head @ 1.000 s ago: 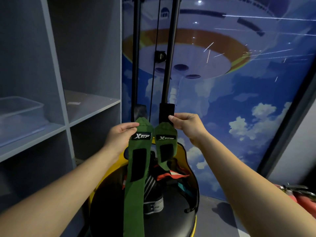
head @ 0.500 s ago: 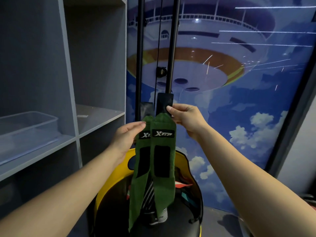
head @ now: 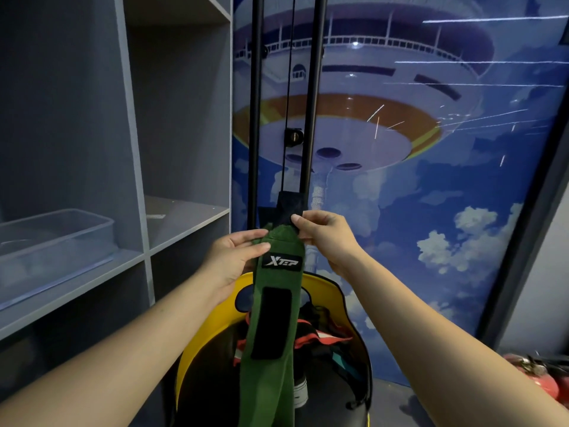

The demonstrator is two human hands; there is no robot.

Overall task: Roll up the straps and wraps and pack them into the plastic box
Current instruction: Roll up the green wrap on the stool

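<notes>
Two hands holding stacked green wraps up at chest height, ready for rolling.

The left hand (head: pixel 237 257) and right hand (head: pixel 323 234) are each pinching the top end of the green wraps (head: pixel 271 322), letting the lengths hang straight and aligned, probably so the roll starts even. The plastic box (head: pixel 55 238) is waiting on the shelf (head: pixel 77 282), well left of the wraps. Below the wraps, a yellow-rimmed bin (head: pixel 354 359) of gear is sitting; black poles (head: pixel 312 118) are rising just behind them.
</notes>
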